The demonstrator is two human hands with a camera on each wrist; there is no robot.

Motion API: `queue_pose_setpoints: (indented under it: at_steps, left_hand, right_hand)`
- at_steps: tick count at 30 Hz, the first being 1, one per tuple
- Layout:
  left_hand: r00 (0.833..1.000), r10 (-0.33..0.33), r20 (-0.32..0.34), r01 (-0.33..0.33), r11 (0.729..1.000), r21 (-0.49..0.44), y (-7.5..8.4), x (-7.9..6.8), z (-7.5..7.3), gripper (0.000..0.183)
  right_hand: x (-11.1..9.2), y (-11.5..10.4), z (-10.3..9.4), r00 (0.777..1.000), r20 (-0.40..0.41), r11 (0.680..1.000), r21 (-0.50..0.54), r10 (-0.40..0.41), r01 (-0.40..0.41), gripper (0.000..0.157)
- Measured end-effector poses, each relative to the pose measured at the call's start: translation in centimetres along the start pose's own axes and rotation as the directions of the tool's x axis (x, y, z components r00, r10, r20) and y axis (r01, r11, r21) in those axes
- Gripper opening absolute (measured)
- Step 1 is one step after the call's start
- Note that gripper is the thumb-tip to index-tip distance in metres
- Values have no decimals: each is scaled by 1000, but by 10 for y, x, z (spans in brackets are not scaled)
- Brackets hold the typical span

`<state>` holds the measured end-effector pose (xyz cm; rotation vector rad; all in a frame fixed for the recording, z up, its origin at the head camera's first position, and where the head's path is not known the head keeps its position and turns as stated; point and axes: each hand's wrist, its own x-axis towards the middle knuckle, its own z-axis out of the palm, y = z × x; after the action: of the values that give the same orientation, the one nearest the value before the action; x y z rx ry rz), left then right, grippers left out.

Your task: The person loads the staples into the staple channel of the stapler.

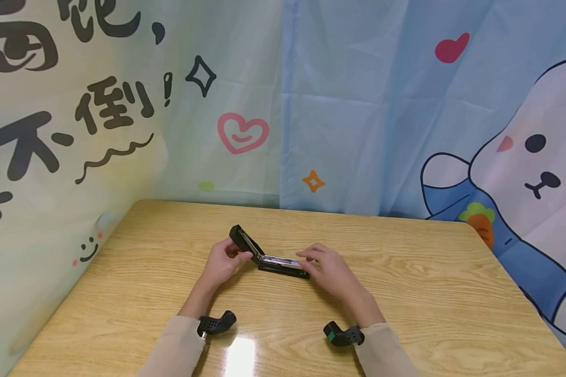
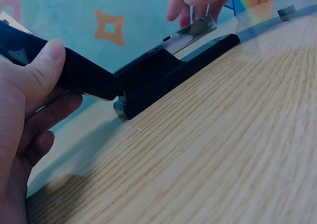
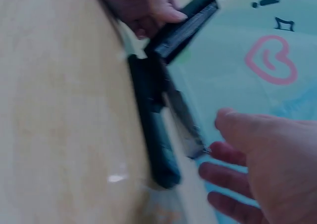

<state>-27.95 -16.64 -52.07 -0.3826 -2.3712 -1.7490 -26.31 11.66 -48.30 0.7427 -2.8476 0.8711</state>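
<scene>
Stapler (image 1: 283,269) on wood-grain worktop (image 1: 429,272), just below centre of head view, folded wide open. Clock face from here on: head view, centred on the stapler's hinge (image 2: 118,89). Top arm (image 2: 81,73) tilted up between 10 and 11. Base (image 2: 185,71) lying toward 3-4 on the worktop. Metal rail (image 2: 195,35) over the base, lifted clear of it at the free end.

Left hand (image 1: 221,266) at 9, clamped on the top arm: thumb across one side, other fingers underneath. Right hand (image 1: 327,267) at 3, by the rail's free end, thumb and fingers loosely spread with a gap between. Very near the metal, but can't tell contact; right wrist view too blurred. Hands apart from each other, one at either end of the stapler.

Small grey block (image 2: 286,13) on the worktop past the base's far end, at 2 in the left wrist frame; too small to identify.

Beige sleeves (image 1: 172,348) at 7-8 and 4. Black wrist-worn devices (image 1: 217,323) at 7 and between 4 and 5. Light glare (image 1: 239,358) on the worktop between 6 and 7.

Behind: pale printed curtain (image 1: 349,104). Pink smiling heart (image 1: 242,139) near 12, orange star (image 1: 313,181) at 1, red heart (image 1: 452,48) between 1 and 2, white cartoon animal (image 1: 511,170) in blue between 2 and 3. Black star outline (image 1: 200,76) at 11, big dark lettering (image 1: 113,110) around 10.
</scene>
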Motion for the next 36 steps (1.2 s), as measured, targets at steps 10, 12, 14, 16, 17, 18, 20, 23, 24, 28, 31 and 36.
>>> queue_pose_setpoints:
  at_steps: [10, 12, 14, 16, 17, 18, 20, 23, 24, 28, 31, 36]
  left_hand:
    - [1000, -14, 19, 14, 1000, 24, 36, -7, -4, 21]
    - [1000, -17, 22, 16, 1000, 26, 38, -7, -4, 21]
    - [1000, -20, 24, 19, 999, 29, 39, -8, -5, 22]
    - [999, -27, 23, 27, 999, 27, 39, -8, -5, 22]
    - [999, -31, 23, 31, 999, 25, 39, -8, -5, 22]
    - [999, -32, 23, 31, 999, 28, 39, -8, -5, 22]
    - [999, -37, 22, 36, 999, 33, 39, -8, -4, 22]
    - [999, -38, 17, 37, 998, 48, 38, -8, -4, 21]
    - [999, -35, 16, 34, 998, 54, 38, -8, -4, 21]
    - [999, -40, 8, 39, 997, 70, 37, -9, -4, 21]
    - [999, -47, 4, 47, 997, 69, 37, -9, -4, 21]
    - [999, -32, 8, 32, 998, 51, 38, -9, -4, 21]
  right_hand:
    - [-8, 23, -38, 988, 88, 991, 26, 126, -129, 29]
    - [-11, 29, -45, 985, 93, 988, 30, 148, -152, 29]
    - [-14, 35, -51, 981, 99, 985, 31, 166, -170, 29]
    - [-16, 40, -56, 976, 111, 981, 26, 189, -193, 28]
    - [-18, 42, -59, 972, 123, 978, 26, 201, -206, 27]
    - [-19, 44, -61, 968, 137, 976, 27, 210, -216, 25]
    - [-23, 47, -66, 959, 172, 971, 32, 227, -236, 21]
    - [-28, 52, -70, 946, 232, 967, 58, 229, -248, 14]
    - [-29, 54, -72, 942, 251, 967, 66, 223, -247, 12]
    - [-34, 58, -75, 922, 322, 963, 83, 216, -255, 13]
    - [-37, 59, -77, 904, 369, 958, 99, 217, -271, 18]
    - [-39, 59, -78, 885, 419, 950, 131, 205, -283, 30]
